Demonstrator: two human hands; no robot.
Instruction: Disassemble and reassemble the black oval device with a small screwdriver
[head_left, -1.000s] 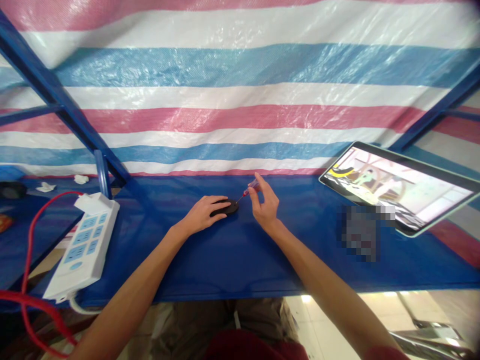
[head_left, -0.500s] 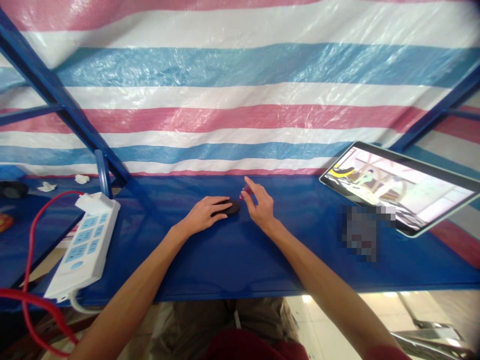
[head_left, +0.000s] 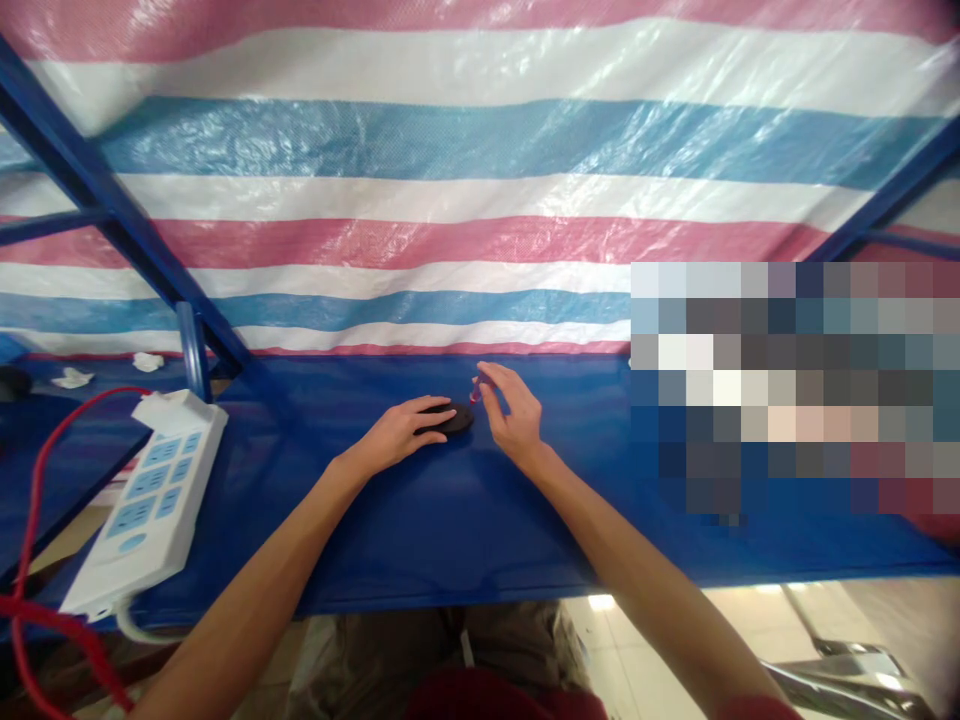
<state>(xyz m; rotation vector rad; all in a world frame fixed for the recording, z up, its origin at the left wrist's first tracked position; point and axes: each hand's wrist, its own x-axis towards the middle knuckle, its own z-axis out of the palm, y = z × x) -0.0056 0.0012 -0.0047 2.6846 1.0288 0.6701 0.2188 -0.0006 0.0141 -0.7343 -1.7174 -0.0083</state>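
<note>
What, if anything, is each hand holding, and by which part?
The right hand pinches a small reddish tool, apparently by its handle. The left hand holds the black oval object by its left end.

Spread across the background, shiny plastic sheeting [head_left: 420, 140] in red, white and blue stripes, behind slanting blue metal bars [head_left: 112, 205] at left and right. At left on the blue table [head_left: 465, 550], a white multi-socket power strip [head_left: 176, 535], angled, with a white cord [head_left: 133, 625] at the near end and red cable [head_left: 64, 630] alongside. Farther left, two crumpled white scraps [head_left: 148, 362]. At right, a pixelated block [head_left: 795, 390], contents hidden. Below, pale floor tiles [head_left: 630, 650] and shiny metal parts [head_left: 862, 662].
</note>
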